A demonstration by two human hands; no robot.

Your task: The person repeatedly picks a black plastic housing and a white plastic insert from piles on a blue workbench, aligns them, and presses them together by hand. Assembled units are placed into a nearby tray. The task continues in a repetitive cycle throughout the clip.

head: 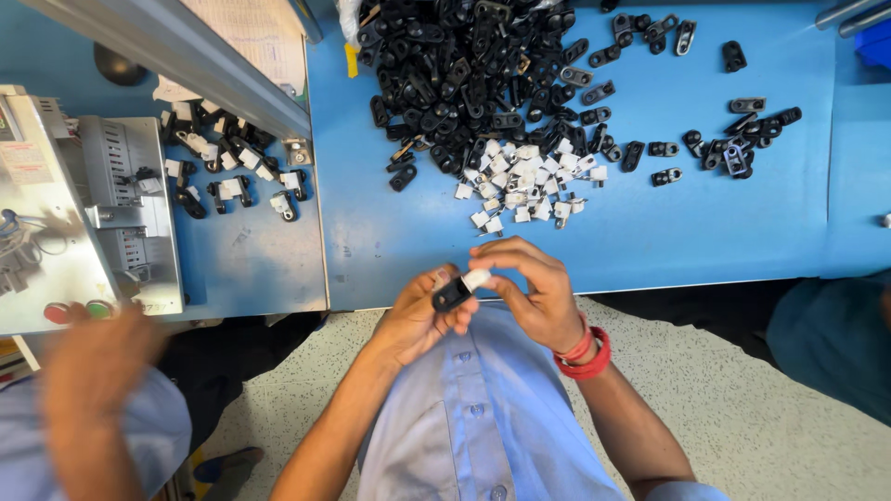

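Observation:
My left hand [418, 315] grips a small black plastic clip [451, 294] just below the front edge of the blue table [705, 213]. My right hand [534, 292], with red bands on its wrist, pinches a small white plastic piece [476, 278] against the top of that clip. Both hands meet above my light blue shirt. Further up the table lies a big heap of black clips [464, 74], with a smaller cluster of white pieces [524, 181] at its near edge.
Loose black clips [742, 139] are scattered at the right. A grey machine [65, 213] with a red and a green button stands at the left, joined black-and-white parts [227, 162] beside it. Another person's blurred hand [97, 357] is at lower left.

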